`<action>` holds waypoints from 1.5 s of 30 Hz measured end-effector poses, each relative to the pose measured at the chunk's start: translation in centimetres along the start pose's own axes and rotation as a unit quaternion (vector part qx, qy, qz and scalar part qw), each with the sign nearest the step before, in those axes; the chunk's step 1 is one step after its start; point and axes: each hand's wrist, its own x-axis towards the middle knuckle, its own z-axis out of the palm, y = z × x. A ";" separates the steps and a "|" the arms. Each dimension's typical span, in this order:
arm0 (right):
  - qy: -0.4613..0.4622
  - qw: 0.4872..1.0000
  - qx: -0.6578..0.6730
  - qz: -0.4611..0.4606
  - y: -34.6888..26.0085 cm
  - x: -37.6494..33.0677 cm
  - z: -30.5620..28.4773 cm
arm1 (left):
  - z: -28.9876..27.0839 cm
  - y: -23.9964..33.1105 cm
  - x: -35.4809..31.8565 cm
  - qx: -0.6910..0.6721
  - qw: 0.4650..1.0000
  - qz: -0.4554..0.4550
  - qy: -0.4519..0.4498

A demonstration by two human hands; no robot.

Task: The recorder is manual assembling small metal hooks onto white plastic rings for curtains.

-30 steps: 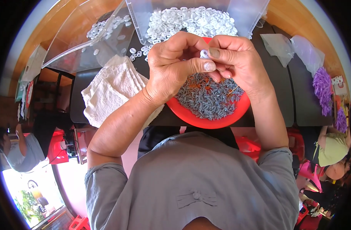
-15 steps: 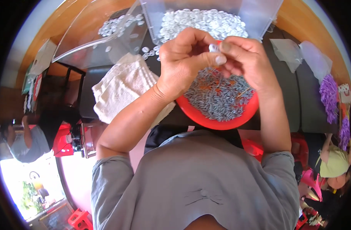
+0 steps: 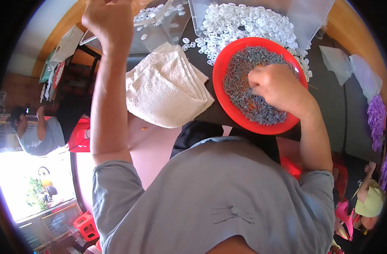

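- Red round plastic bowl [image 3: 222,71] overhangs the near edge of the dark surface [image 3: 329,101]; open room lies only to its right.
- Grey metal screws [image 3: 240,80], small and heaped, fill the bowl; right hand [image 3: 278,86] rests knuckles-up among them, fingers [image 3: 256,89] curled into the pile, grasp itself hidden.
- White folded terry towel [image 3: 163,86] lies just left of the bowl, hanging over the surface edge.
- White ring-shaped washers [image 3: 240,21] spill from a clear container [image 3: 305,17] beyond the bowl.
- Left hand [image 3: 108,19] is raised at the far left above a clear tray [image 3: 159,25]; fingers closed, contents cannot be told.
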 end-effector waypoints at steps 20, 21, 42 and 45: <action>0.136 0.941 0.292 0.107 1.5 0.5 -1.1 | 4.9 -2.1 -10.6 0.015 0.875 -0.057 -0.481; 0.136 0.940 0.292 0.107 1.5 0.6 -1.1 | 4.8 -1.9 -10.7 0.002 0.885 -0.066 -0.460; 0.130 0.917 0.360 0.111 2.0 0.7 -1.0 | 4.8 -0.6 -11.4 -0.009 0.856 -0.012 -0.516; 0.152 0.905 0.378 0.123 1.9 0.7 -1.2 | 5.2 -1.3 -12.1 0.008 0.878 0.023 -0.478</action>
